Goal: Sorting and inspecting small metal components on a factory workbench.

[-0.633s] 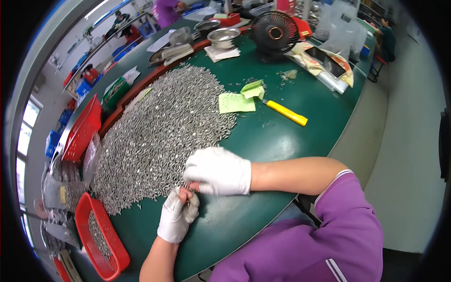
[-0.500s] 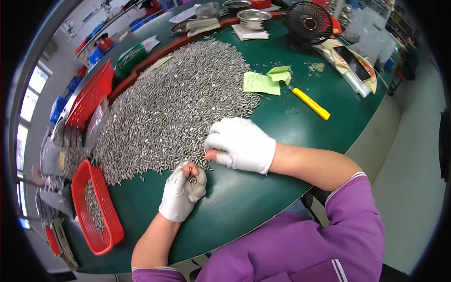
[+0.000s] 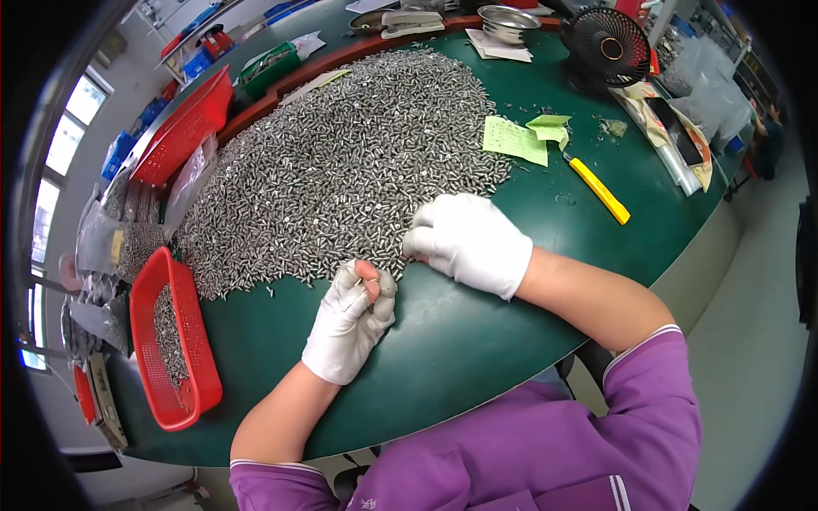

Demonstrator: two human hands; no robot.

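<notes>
A broad heap of small metal screws (image 3: 341, 162) covers much of the green table. At the heap's near edge is my left hand (image 3: 349, 324), in a white glove that leaves the thumb and a fingertip bare. Its fingers are curled together, and a small glint of metal shows between the bare tips. To its right, my right hand (image 3: 473, 243), also gloved in white, reaches the heap's near right edge palm down. Its fingers are bent and drawn together at the screws; what they pinch is hidden beneath them.
On the left stands a red plastic basket (image 3: 209, 375) holding some screws, with clear bags (image 3: 141, 243) behind it. A yellow utility knife (image 3: 599, 189), green paper slips (image 3: 515, 140), a phone (image 3: 673, 129) and a black fan (image 3: 607, 47) lie or stand at the right.
The view has shifted, so the table sits differently in it. My right thumb, bare and visible before, is now mostly tucked under the fingers. Metal pieces in my left hand show less.
</notes>
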